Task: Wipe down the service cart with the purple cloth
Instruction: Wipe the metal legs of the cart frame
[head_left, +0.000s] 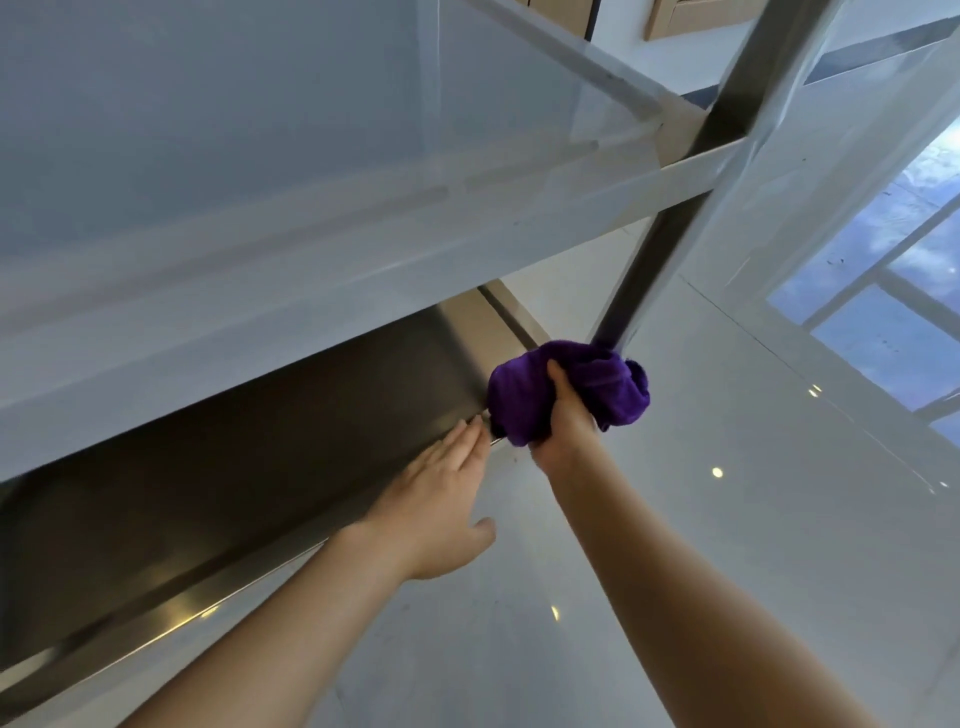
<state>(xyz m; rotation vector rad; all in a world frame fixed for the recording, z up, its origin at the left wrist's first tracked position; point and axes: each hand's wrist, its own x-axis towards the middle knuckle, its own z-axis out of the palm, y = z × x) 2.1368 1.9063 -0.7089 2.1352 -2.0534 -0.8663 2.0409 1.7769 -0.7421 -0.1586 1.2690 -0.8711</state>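
The steel service cart fills the left of the view, its upper shelf (270, 156) wrapped in whitish film and its lower shelf (260, 457) bare dark metal. A bunched purple cloth (608, 382) is wrapped round the foot of the cart's corner post (670, 223), at the lower shelf's corner. My right hand (563, 415) grips the cloth from below, thumb on top. My left hand (441, 499) lies flat with straight fingers on the lower shelf's front rim, fingertips just left of the cloth.
Glossy white floor tiles (675, 545) spread under and to the right of the cart, mirroring ceiling lights and a window (893, 291). Loose protective film hangs off the post at upper right. Cardboard boxes (691, 15) stand beyond the cart at the top.
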